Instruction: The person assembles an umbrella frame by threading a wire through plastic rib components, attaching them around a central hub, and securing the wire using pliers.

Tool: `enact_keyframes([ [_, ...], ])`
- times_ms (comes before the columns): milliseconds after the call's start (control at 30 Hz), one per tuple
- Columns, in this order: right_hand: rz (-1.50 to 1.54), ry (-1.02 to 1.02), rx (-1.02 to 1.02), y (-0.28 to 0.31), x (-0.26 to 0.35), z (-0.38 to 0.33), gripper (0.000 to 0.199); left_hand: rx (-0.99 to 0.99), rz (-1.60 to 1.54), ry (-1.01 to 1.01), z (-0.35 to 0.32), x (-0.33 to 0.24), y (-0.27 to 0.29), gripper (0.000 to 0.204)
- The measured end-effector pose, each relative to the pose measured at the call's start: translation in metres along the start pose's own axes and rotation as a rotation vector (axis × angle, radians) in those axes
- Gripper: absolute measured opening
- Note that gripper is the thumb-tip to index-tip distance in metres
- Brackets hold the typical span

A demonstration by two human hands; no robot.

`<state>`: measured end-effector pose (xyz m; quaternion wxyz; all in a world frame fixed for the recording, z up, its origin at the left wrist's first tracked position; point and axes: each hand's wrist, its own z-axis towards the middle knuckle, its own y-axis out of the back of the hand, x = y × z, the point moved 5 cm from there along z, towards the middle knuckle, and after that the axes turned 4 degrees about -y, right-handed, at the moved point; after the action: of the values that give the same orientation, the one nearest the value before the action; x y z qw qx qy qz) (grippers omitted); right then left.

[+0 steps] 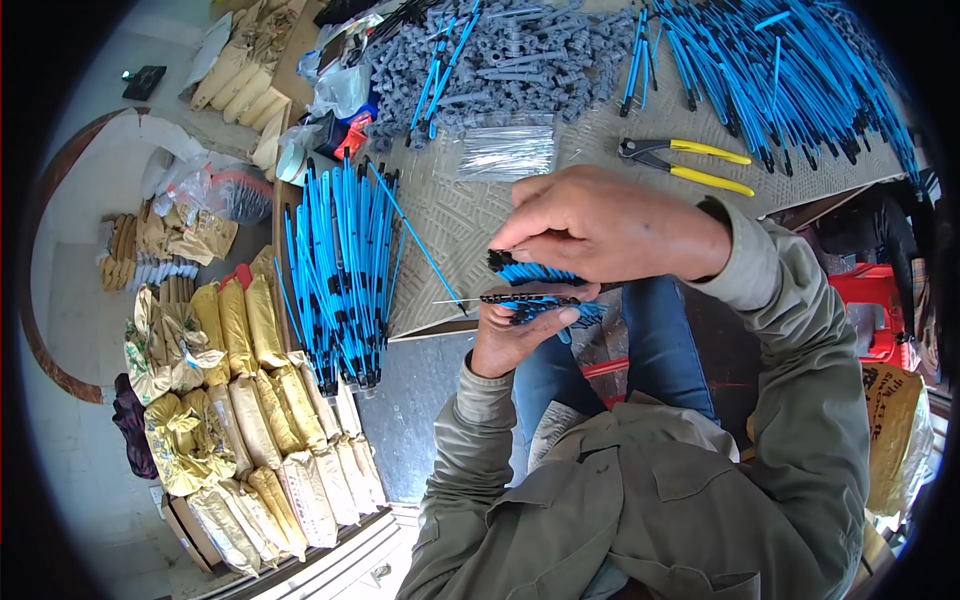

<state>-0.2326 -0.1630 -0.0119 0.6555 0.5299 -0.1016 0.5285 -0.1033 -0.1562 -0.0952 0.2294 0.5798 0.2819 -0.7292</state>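
Observation:
In front of my lap, my left hand (508, 345) is closed round a bundle of thin blue sticks with black ends (545, 308), its thumb lying across them. A thin metal wire (455, 301) juts out leftward from the black-tipped row. Just above, my right hand (610, 220) is closed, thumb and forefinger pinching at the black tips of more blue sticks (540, 270). Its palm hides most of their length. One loose blue stick (415, 235) slants across the table edge just left of my hands.
Ahead on the textured table (440, 200) lie metal wires (508, 150), yellow-handled pliers (690, 165) and a heap of grey plastic parts (500, 65). Blue sticks are piled at left (345, 265) and far right (780, 80). Golden packets (260, 400) are stacked lower left.

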Motion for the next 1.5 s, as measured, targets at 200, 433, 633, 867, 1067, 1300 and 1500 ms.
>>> enact_keyframes([
  [200, -0.085, -0.135, -0.036, -0.004, 0.006, 0.000, 0.009, -0.074, 0.092, -0.003, -0.007, 0.005, 0.007, 0.022],
  [433, -0.298, -0.141, 0.072, 0.000, 0.010, 0.008, 0.007, -0.075, 0.135, 0.000, -0.008, 0.013, 0.012, 0.021],
  [633, -0.370, -0.188, 0.152, -0.001, 0.012, 0.013, 0.008, -0.096, 0.127, 0.026, -0.007, 0.011, 0.013, 0.019],
  [867, 0.087, -0.107, -0.151, -0.011, 0.000, 0.002, 0.013, -0.120, -0.004, 0.000, -0.006, 0.001, 0.007, 0.023],
  [1067, 0.374, -0.069, -0.052, -0.009, -0.010, 0.002, 0.014, -0.086, -0.201, -0.004, -0.014, 0.019, 0.016, 0.032],
  [1300, 0.414, -0.135, 0.059, -0.010, -0.005, 0.001, 0.014, 0.055, -0.297, -0.056, -0.015, 0.017, 0.018, 0.040],
  [1500, 0.263, -0.015, -0.029, -0.011, 0.003, 0.001, 0.013, 0.063, -0.375, 0.002, -0.016, 0.018, 0.019, 0.046],
])
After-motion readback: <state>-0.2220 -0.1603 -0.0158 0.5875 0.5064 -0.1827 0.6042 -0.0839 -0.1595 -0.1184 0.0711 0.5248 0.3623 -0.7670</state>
